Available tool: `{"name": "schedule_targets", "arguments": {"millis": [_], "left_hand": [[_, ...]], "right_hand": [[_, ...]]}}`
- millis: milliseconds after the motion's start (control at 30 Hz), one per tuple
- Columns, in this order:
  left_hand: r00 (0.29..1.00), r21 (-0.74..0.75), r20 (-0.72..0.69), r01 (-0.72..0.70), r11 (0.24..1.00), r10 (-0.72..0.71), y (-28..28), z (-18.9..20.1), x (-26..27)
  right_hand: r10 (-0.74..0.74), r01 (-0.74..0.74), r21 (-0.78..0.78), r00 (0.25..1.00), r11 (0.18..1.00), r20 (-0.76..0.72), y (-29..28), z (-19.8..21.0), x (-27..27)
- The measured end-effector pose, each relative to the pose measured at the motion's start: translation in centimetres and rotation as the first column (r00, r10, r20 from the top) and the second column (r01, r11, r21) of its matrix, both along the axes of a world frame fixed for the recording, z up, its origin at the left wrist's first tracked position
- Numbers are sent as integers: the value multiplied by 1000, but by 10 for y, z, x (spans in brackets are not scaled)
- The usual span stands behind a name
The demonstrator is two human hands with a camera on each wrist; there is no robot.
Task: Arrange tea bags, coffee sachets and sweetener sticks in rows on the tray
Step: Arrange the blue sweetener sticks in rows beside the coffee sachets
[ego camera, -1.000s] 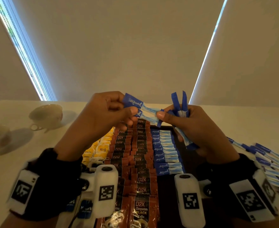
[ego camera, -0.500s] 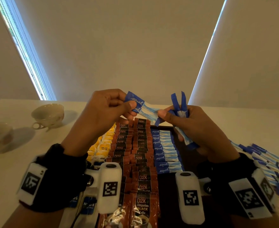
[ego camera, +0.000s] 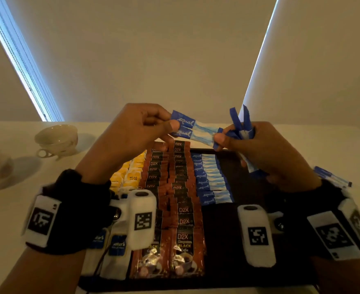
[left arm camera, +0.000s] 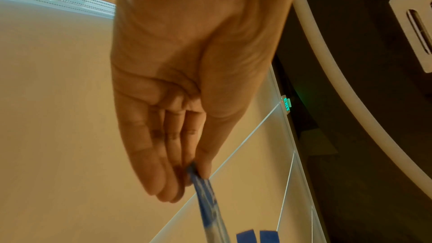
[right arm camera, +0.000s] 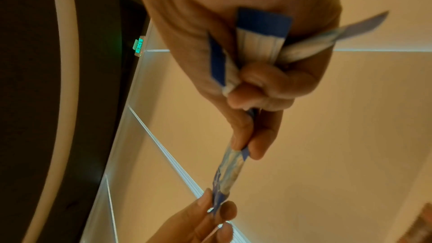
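Both hands are raised above the far end of the tray (ego camera: 249, 209). The left hand (ego camera: 132, 132) pinches the printed blue ends of two sweetener sticks (ego camera: 196, 130) between thumb and fingers. The right hand (ego camera: 266, 149) pinches the opposite ends of the same pair with thumb and forefinger, while its remaining fingers curl round a spare bundle of sticks (right arm camera: 259, 43) that fans out above and below the fist.

Long axis: the pair runs left to right between the hands, roughly parallel to the sticks already laid in the sweetener row (ego camera: 211, 179). That row lies directly below and toward the person. Its near end stops about halfway down the tray, with bare tray surface beyond.

Judgement: the next slot is at the near end of that row. The left hand holds the logo ends on the same side as the logos in the row, so it is better placed to carry the pair down without turning it. Whether the two sticks are still joined along an edge cannot be told from the wrist views.

Coffee sachets (ego camera: 181, 209) and tea bags (ego camera: 130, 177) fill the rows to the left. Loose sticks (ego camera: 332, 179) lie on the bench (ego camera: 323, 149) at right.
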State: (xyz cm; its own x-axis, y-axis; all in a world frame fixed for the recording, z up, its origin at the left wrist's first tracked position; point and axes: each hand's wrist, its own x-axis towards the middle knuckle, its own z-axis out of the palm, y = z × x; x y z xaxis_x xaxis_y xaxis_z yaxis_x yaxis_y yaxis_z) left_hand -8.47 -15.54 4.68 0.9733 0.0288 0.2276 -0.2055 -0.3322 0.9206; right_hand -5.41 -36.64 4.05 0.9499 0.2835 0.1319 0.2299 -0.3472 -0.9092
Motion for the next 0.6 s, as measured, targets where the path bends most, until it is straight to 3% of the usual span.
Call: {"name": "schedule_targets", "arguments": {"millis": [133, 300, 367, 600], "left_hand": [[1000, 41, 15, -17, 999, 16, 1, 2, -1], [997, 27, 45, -62, 998, 60, 8, 7, -4], [996, 27, 48, -75, 997, 74, 8, 8, -5], [997, 48, 44, -72, 996, 70, 9, 10, -6]], "right_hand": [[-28, 4, -305, 997, 952, -72, -37, -11, 1], [-43, -191, -585, 932, 789, -361, -67, -43, 6], [-61, -242, -618, 902, 748, -428, -71, -52, 9], [-92, -301, -610, 845, 733, -527, -58, -63, 17]]}}
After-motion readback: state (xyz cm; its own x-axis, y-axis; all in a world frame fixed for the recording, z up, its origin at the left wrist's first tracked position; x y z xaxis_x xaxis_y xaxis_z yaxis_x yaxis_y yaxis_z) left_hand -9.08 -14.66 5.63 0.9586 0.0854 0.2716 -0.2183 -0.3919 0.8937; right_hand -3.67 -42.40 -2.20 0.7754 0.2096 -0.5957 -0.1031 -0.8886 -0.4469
